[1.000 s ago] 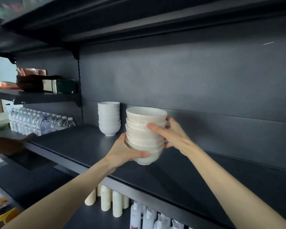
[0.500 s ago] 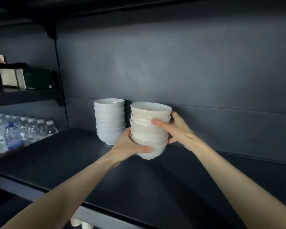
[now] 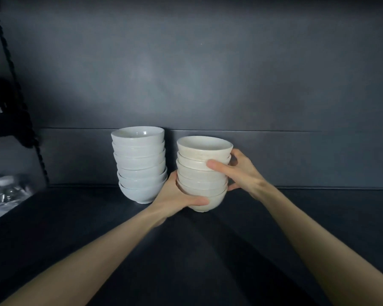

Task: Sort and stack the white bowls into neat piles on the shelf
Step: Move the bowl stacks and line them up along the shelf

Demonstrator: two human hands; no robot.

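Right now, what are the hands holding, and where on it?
The stack of cream bowls: left hand grips its lowest bowls, right hand its upper bowls' right side.

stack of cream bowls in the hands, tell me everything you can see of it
The stack of cream bowls is about six nested bowls, off-white and faintly speckled, like glazed ceramic, mouths up, rims slightly uneven. It is upright, low over the dark shelf; whether its foot touches cannot be told. The left hand grips the bottom bowl, thumb across its front; the right hand holds the upper bowls from the right. A whiter stack stands just left, apart.
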